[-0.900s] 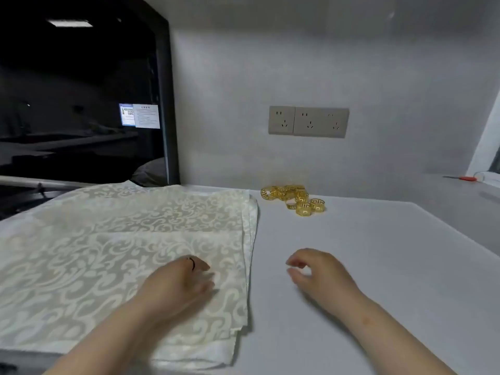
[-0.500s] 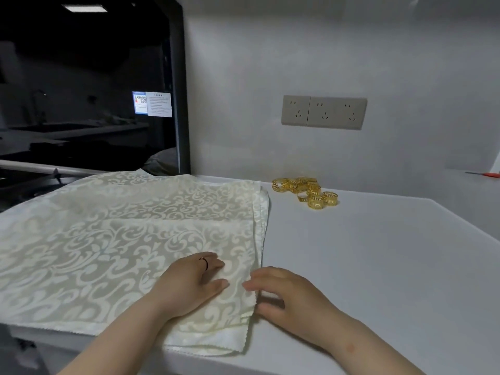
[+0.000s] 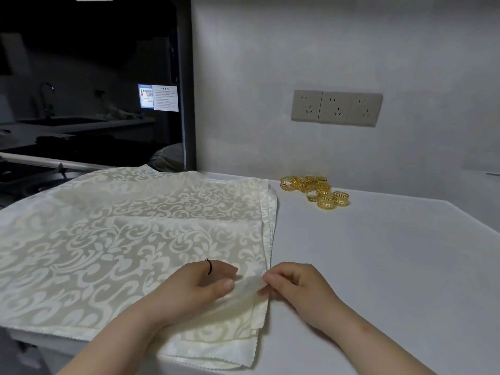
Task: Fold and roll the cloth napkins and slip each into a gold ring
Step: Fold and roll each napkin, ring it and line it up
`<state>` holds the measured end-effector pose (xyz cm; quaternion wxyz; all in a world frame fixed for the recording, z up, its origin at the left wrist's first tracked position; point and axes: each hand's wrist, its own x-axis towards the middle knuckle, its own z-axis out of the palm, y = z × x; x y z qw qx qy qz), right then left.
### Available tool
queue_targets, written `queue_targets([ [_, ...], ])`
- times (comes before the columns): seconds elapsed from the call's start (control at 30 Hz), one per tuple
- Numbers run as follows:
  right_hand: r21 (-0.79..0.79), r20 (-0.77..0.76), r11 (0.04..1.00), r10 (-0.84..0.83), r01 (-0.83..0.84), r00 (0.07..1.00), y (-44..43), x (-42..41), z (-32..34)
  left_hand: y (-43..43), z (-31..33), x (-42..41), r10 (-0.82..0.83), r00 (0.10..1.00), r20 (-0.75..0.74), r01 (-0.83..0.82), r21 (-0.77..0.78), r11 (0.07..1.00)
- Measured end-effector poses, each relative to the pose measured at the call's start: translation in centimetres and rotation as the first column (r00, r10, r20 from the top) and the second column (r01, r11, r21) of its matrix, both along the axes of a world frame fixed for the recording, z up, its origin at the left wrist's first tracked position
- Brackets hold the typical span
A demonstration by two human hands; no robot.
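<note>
A: What are the hands gripping?

B: The right hand [image 3: 295, 290] pinches the right-hand edge of the top napkin [image 3: 162, 247] between thumb and fingers and holds it just off the layers below. The left hand [image 3: 197, 285] rests on the cloth right beside that pinch. Its fingers look relaxed, but I cannot tell whether it also nips a fold.

A: And where are the napkins?

B: They lie flat in a stack [image 3: 266, 220] on the left part of the white worktop [image 3: 378, 266], with the layered edges showing along the right side and the near corner. The cloth is cream with a scroll pattern.

A: How far along would you say the task is?

B: At the very start, I judge. No napkin is folded, rolled or ringed. The gold rings [image 3: 322, 193] sit empty in a loose heap by the wall, well apart from the hands. Peeling one napkin off the stack looks like the step in hand, and everything else is left.

A: Is there any writing to read?

B: There is a lit sheet [image 3: 165, 97] in the dark room behind, but its print is too small to read. The wall sockets [image 3: 336, 108] show no brand, and the rings carry a cut key pattern with no lettering.
</note>
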<state>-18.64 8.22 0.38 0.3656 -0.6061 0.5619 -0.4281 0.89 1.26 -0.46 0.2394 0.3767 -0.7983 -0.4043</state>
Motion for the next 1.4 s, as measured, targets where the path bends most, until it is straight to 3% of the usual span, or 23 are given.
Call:
queue_targets([
  [0.1,-0.061,0.044,0.994,-0.089,0.092,0.995,-0.2,-0.2,0.4,0.5,0.8,0.0,-0.045,0.987,0.155,0.049,-0.024,0.999],
  [0.2,-0.007,0.106,0.997,-0.07,0.071,0.992,-0.3,-0.4,0.6,0.8,1.6,-0.3,-0.015,0.943,0.334,0.082,-0.188,0.979],
  [0.33,0.082,0.116,0.997,-0.005,-0.005,0.993,-0.1,-0.2,0.5,1.0,1.6,-0.2,-0.073,0.94,0.334,0.134,-0.164,0.977],
  [0.4,0.067,0.002,0.997,0.041,-0.041,0.999,0.4,-0.3,0.8,1.3,1.2,0.1,-0.107,0.957,0.269,0.145,-0.127,0.981],
  [0.57,0.067,-0.322,0.971,0.239,-0.23,0.916,2.3,-1.1,0.7,1.0,-0.2,0.5,-0.143,0.96,0.241,0.204,-0.256,0.945],
  [0.73,-0.072,-0.447,0.98,0.136,-0.187,0.884,2.0,-1.1,-0.2,1.0,-0.4,0.5,-0.133,0.956,0.26,0.208,-0.289,0.934],
  [0.87,-0.188,-0.517,0.951,0.115,-0.244,0.848,1.4,-0.6,-0.6,1.1,-0.3,0.5,-0.132,0.956,0.262,0.206,-0.28,0.938],
  [0.97,-0.204,-0.47,0.962,0.065,-0.18,0.88,1.3,-0.7,-0.7,1.2,-0.1,0.5,-0.14,0.958,0.251,0.206,-0.261,0.943],
  [1.17,-0.09,-0.205,0.996,-0.007,-0.012,0.979,1.2,-0.9,0.1,1.5,0.6,0.2,-0.117,0.948,0.297,0.203,-0.28,0.938],
  [1.4,-0.041,-0.207,0.998,0.028,-0.037,0.978,1.3,-0.9,0.0,1.7,0.0,0.1,-0.079,0.983,0.164,0.127,-0.306,0.944],
])
